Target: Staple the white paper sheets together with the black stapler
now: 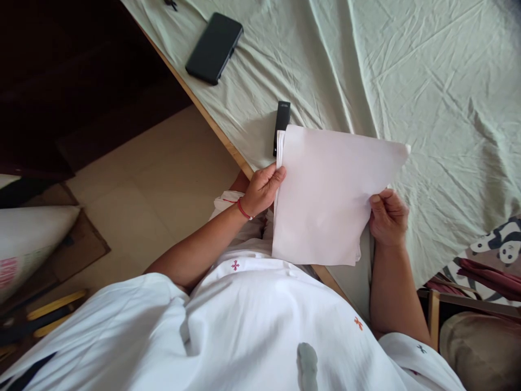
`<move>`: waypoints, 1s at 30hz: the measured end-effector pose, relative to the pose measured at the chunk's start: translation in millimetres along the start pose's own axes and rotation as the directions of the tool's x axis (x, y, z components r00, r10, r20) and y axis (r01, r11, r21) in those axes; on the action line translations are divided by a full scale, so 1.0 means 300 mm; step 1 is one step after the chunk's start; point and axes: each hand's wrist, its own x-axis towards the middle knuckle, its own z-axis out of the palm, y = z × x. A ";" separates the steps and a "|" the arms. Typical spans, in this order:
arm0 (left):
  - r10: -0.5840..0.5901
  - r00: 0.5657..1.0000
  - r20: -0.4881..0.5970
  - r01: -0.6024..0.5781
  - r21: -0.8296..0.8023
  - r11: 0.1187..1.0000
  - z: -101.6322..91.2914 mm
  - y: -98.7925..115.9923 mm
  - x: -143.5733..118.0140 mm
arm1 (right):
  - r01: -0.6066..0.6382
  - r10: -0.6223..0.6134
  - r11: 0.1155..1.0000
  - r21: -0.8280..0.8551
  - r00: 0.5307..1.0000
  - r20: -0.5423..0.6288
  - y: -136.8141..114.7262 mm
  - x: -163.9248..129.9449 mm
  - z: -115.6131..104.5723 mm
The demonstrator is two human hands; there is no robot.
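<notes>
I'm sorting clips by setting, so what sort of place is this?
Probably a bedroom at home: a wrinkled pale sheet covers what looks like a wood-edged bed, with panda-print fabric near its edge and pale floor below.

A: Surface, upper right?
B: Pale green sheet [419, 92], creased, reaching a wooden edge [211, 122] that runs diagonally.
A: Items on the sheet?
B: One flat black case [214, 48], lying near that edge. Small dark object [171, 5] beyond it, cut off by the top of the view; identity unclear.
A: Left side?
B: Beige tiled floor [138, 174]. White sack [35, 231] with pink marking, beside brown cardboard [85, 247]. Below these, a yellow-and-black object [57, 304], blurred.
A: Lower right?
B: Panda-print fabric [508, 252], maroon cloth [488, 276] against it. Nearby, a wooden post [433, 320] beside a rounded beige object [476, 347], type not determinable.
</notes>
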 end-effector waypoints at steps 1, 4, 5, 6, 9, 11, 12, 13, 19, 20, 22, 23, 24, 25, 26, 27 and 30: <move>0.001 1.000 0.006 -0.001 0.010 1.000 -0.001 0.003 0.000 | -0.003 0.003 1.000 -0.003 1.000 0.008 0.001 -0.001 -0.002; 0.008 1.000 0.023 -0.009 0.038 0.999 -0.004 0.010 0.000 | -0.001 0.000 1.000 0.016 0.999 0.034 0.003 -0.006 -0.006; 0.014 1.000 0.024 -0.015 0.038 0.999 -0.005 0.012 0.000 | 0.004 -0.005 1.000 0.029 0.999 0.035 0.005 -0.007 -0.007; 0.021 0.999 0.025 -0.022 0.038 0.999 -0.006 0.012 0.001 | 0.008 -0.010 0.999 0.039 0.999 0.034 0.006 -0.008 -0.007; 0.037 0.999 0.023 -0.038 0.033 0.999 -0.006 0.007 0.000 | 0.014 -0.016 0.998 0.067 1.000 0.027 0.014 -0.009 -0.006; 0.035 0.999 0.017 -0.035 0.028 0.999 -0.005 0.002 -0.001 | 0.017 -0.020 0.996 0.086 0.999 0.030 0.022 -0.009 -0.006; 0.031 0.999 0.014 -0.031 0.028 0.999 -0.004 0.000 -0.001 | 0.021 -0.024 0.996 0.091 0.999 0.033 0.025 -0.008 -0.006; 0.025 1.000 0.012 -0.025 0.028 0.999 -0.003 0.000 -0.001 | 0.025 -0.028 0.996 0.087 0.999 0.037 0.026 -0.008 -0.006; -0.017 1.000 -0.013 0.017 -0.019 1.000 -0.001 0.015 0.003 | 0.133 -0.133 0.991 -0.014 0.991 0.021 -0.001 -0.006 0.031; -0.025 1.000 -0.010 0.024 -0.031 0.999 -0.001 0.017 0.002 | 0.159 -0.158 0.987 -0.023 0.987 0.029 -0.009 -0.004 0.038; -0.042 0.999 -0.002 0.042 -0.066 0.997 0.002 0.016 -0.004 | 0.185 -0.184 0.982 -0.033 0.982 0.048 -0.021 -0.001 0.046; -0.051 0.999 -0.002 0.050 -0.095 0.994 0.006 0.015 -0.008 | 0.187 -0.186 0.982 -0.029 0.981 0.056 -0.024 0.001 0.047; -0.061 0.998 -0.003 0.060 -0.133 0.989 0.012 0.013 -0.013 | 0.178 -0.177 0.984 -0.019 0.982 0.070 -0.026 0.002 0.045; -0.074 0.997 -0.002 0.073 -0.177 0.981 0.021 0.012 -0.018 | 0.160 -0.159 0.987 -0.004 0.983 0.089 -0.027 0.002 0.041; -0.093 0.996 0.008 0.092 -0.227 0.970 0.033 0.012 -0.023 | 0.136 -0.136 0.991 0.006 0.985 0.106 -0.028 0.001 0.036; -0.117 0.993 0.027 0.120 -0.277 0.953 0.047 0.016 -0.028 | 0.110 -0.109 0.994 0.001 0.987 0.117 -0.029 -0.001 0.031; -0.208 0.972 0.107 0.233 -0.403 0.885 0.098 0.041 -0.029 | 0.044 -0.039 0.996 -0.077 0.997 0.065 -0.035 -0.013 0.017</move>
